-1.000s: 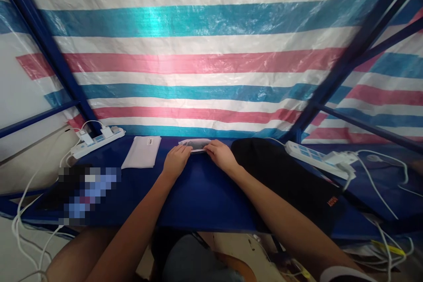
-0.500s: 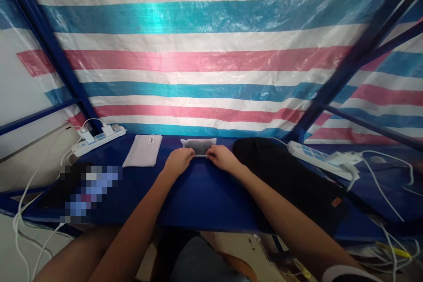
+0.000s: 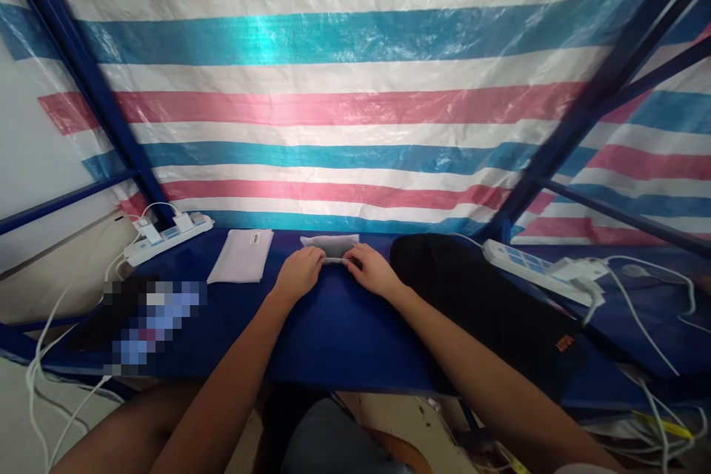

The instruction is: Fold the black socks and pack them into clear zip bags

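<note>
A small frosted plastic bag (image 3: 333, 245) with something grey inside lies near the far edge of the blue table (image 3: 355, 333). My left hand (image 3: 303, 268) is closed on its near left corner, thumb and fingers pinched together. At the near right corner my right hand (image 3: 373, 269) pinches the same edge, which looks folded or rolled between the two hands. What is inside the bag cannot be made out. To the left of my hands lies a flat, pale folded packet (image 3: 243, 258) with a small label.
Black folded cloth (image 3: 478, 304) with orange lettering lies on the right. Power strips with plugs and white cables stand at the left (image 3: 172, 238) and right (image 3: 541, 270). A blurred-out device (image 3: 149, 322) lies front left. Behind hangs a striped plastic sheet (image 3: 344, 104).
Both hands still grip the bag's near edge, which has tipped slightly, with the bag showing a little shorter. The whole view has shifted slightly; other things stay put.
</note>
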Demonstrator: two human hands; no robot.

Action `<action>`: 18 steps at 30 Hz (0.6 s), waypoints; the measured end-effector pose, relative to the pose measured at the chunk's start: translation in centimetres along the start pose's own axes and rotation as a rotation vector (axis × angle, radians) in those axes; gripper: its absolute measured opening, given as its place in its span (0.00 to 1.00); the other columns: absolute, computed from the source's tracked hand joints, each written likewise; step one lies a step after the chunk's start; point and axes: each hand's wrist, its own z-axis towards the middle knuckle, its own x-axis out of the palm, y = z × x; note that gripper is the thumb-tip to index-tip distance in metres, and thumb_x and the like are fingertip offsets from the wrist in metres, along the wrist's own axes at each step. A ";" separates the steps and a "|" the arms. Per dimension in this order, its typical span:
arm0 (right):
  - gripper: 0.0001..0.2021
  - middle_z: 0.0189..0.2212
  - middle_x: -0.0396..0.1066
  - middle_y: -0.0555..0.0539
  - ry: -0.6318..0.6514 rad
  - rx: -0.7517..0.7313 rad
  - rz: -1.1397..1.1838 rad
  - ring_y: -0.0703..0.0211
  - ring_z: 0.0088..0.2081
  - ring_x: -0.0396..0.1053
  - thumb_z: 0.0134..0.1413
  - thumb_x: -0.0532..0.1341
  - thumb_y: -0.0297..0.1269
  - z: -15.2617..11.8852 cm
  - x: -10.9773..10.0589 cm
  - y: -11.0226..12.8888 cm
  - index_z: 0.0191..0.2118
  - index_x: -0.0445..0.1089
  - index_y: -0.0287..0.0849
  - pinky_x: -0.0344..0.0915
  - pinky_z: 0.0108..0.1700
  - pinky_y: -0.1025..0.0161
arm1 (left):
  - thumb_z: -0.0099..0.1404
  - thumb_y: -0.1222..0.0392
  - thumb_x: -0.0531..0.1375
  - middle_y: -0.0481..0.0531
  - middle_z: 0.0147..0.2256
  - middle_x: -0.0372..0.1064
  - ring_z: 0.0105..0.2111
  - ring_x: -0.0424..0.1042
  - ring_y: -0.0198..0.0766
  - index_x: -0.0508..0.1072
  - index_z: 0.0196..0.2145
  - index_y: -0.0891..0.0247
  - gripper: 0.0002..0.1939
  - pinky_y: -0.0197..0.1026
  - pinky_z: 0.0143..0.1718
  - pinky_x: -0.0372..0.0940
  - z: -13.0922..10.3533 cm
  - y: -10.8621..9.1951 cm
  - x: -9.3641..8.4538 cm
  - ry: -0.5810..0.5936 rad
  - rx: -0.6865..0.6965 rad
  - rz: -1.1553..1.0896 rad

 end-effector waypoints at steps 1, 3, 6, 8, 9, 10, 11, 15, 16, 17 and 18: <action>0.12 0.47 0.76 0.41 -0.076 -0.010 0.003 0.48 0.50 0.71 0.71 0.60 0.38 0.0 0.1 0.3 0.54 0.75 0.43 0.68 0.55 0.53 | 0.78 0.62 0.53 0.54 0.44 0.78 0.45 0.76 0.43 0.74 0.45 0.59 0.10 0.42 0.49 0.67 0.1 0.2 -0.4 -0.035 -0.006 0.014; 0.19 0.54 0.73 0.38 -0.215 -0.001 0.006 0.43 0.58 0.67 0.72 0.60 0.40 0.2 0.1 0.8 0.64 0.69 0.44 0.66 0.62 0.47 | 0.79 0.61 0.52 0.55 0.45 0.79 0.47 0.76 0.45 0.75 0.47 0.59 0.11 0.44 0.51 0.67 0.3 1.1 -1.8 -0.111 -0.063 0.051; 0.25 0.59 0.70 0.35 -0.292 0.039 0.022 0.41 0.62 0.65 0.73 0.58 0.42 0.5 0.4 1.1 0.70 0.60 0.44 0.65 0.64 0.45 | 0.79 0.58 0.52 0.55 0.47 0.79 0.46 0.77 0.46 0.75 0.48 0.57 0.11 0.44 0.49 0.67 0.5 3.3 -5.0 -0.194 -0.221 0.101; 0.25 0.58 0.70 0.35 -0.281 0.048 0.034 0.42 0.61 0.66 0.72 0.58 0.42 0.5 0.6 1.0 0.70 0.60 0.44 0.66 0.64 0.45 | 0.79 0.56 0.53 0.54 0.45 0.80 0.45 0.78 0.47 0.75 0.49 0.57 0.11 0.44 0.46 0.67 0.4 5.5 -7.8 -0.194 -0.318 0.140; 0.24 0.57 0.71 0.36 -0.272 0.044 0.040 0.42 0.60 0.67 0.72 0.59 0.42 0.5 0.7 0.8 0.69 0.61 0.43 0.66 0.63 0.46 | 0.79 0.54 0.53 0.53 0.44 0.81 0.43 0.78 0.48 0.75 0.49 0.57 0.12 0.44 0.45 0.66 0.2 6.8 -9.3 -0.181 -0.359 0.165; 0.23 0.55 0.73 0.36 -0.268 0.034 0.046 0.43 0.59 0.68 0.72 0.59 0.41 0.5 0.6 0.6 0.67 0.64 0.43 0.67 0.63 0.46 | 0.79 0.53 0.53 0.53 0.43 0.81 0.42 0.79 0.48 0.75 0.50 0.57 0.12 0.44 0.45 0.66 -0.2 8.2 -10.9 -0.171 -0.395 0.189; 0.21 0.54 0.74 0.37 -0.272 0.024 0.051 0.43 0.57 0.69 0.71 0.59 0.41 0.6 0.3 0.4 0.65 0.66 0.43 0.68 0.62 0.47 | 0.78 0.52 0.53 0.53 0.43 0.81 0.42 0.79 0.48 0.75 0.51 0.57 0.13 0.44 0.45 0.66 -0.6 9.7 -12.4 -0.172 -0.421 0.211; 0.15 0.44 0.79 0.41 -0.348 0.080 0.032 0.46 0.48 0.75 0.72 0.57 0.44 0.9 -3.2 -0.6 0.54 0.75 0.43 0.71 0.53 0.53 | 0.78 0.50 0.53 0.55 0.45 0.80 0.44 0.77 0.48 0.75 0.52 0.62 0.17 0.42 0.47 0.65 -3.4 16.2 -18.2 -0.156 -0.533 0.273; 0.15 0.41 0.80 0.42 -0.351 0.129 0.002 0.47 0.44 0.76 0.73 0.57 0.45 0.8 -4.5 -0.9 0.52 0.75 0.44 0.71 0.49 0.55 | 0.77 0.51 0.53 0.55 0.45 0.80 0.44 0.77 0.47 0.75 0.51 0.64 0.17 0.41 0.47 0.65 -4.3 17.7 -19.3 -0.133 -0.569 0.275; 0.15 0.39 0.80 0.43 -0.326 0.182 -0.039 0.49 0.41 0.77 0.73 0.57 0.46 0.6 -5.7 -1.2 0.51 0.76 0.45 0.70 0.46 0.56 | 0.77 0.52 0.53 0.54 0.46 0.80 0.45 0.76 0.46 0.74 0.52 0.65 0.17 0.40 0.47 0.65 -5.2 19.1 -20.3 -0.119 -0.598 0.272; 0.15 0.37 0.80 0.45 -0.271 0.239 -0.087 0.50 0.38 0.77 0.72 0.58 0.48 0.2 -6.8 -1.5 0.49 0.77 0.46 0.69 0.43 0.58 | 0.77 0.53 0.54 0.53 0.46 0.80 0.44 0.75 0.44 0.75 0.52 0.66 0.17 0.39 0.47 0.65 -6.0 20.2 -21.1 -0.109 -0.654 0.262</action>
